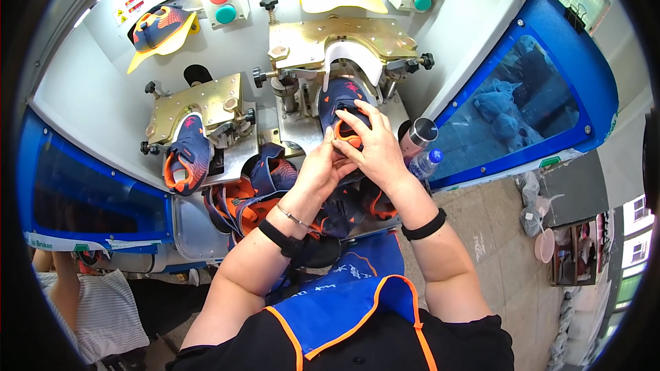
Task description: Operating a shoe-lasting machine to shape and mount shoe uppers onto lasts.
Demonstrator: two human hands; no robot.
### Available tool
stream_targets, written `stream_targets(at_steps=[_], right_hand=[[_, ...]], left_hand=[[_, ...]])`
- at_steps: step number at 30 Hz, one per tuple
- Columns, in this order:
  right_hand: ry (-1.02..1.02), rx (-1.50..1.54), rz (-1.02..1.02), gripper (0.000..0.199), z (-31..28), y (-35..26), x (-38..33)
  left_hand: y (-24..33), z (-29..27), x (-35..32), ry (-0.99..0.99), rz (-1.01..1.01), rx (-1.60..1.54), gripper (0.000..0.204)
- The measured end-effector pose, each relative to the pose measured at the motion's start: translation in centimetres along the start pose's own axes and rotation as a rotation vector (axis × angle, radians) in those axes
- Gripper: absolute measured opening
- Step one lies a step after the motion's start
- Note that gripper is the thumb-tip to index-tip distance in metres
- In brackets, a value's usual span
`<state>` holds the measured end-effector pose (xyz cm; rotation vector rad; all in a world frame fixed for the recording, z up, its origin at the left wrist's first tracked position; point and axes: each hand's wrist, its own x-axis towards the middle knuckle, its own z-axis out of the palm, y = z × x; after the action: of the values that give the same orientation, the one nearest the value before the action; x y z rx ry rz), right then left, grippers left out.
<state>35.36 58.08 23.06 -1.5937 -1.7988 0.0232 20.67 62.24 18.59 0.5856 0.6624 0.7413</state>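
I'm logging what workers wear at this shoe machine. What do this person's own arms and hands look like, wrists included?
Both forearms are bare, with no gloves. The left hand has a black band and a thin silver bracelet at its wrist. The right hand has one black band at its wrist. Short black sleeves show at the lower edge, beside a blue apron trimmed in orange.

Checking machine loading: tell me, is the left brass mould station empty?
No, a navy and orange shoe upper sits in the left brass mould station.
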Motion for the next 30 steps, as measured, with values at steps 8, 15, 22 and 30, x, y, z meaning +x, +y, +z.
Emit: stream_targets(at_steps=[8, 15, 22, 30], right_hand=[[0.031, -0.007, 0.016, 0.055, 0.6, -0.6, -0.1], [-0.009, -0.004, 0.039, 0.054, 0.3, -0.7, 0.0], [-0.011, -0.056, 0.063, 0.056, 0.8, -0.5, -0.2], [-0.076, -0.03, 0.087, 0.06, 1.1, 0.2, -0.6]], left_hand=[[0.6, -0.4, 0.1, 0.028, -0.036, 0.013, 0.054], [0.5, -0.7, 0.4, 0.013, -0.044, -0.001, 0.054], [0.3, -0.8, 0.5, 0.019, -0.065, -0.018, 0.056], [-1.3, -0.7, 0.3, 0.144, -0.035, -0.114, 0.054]])
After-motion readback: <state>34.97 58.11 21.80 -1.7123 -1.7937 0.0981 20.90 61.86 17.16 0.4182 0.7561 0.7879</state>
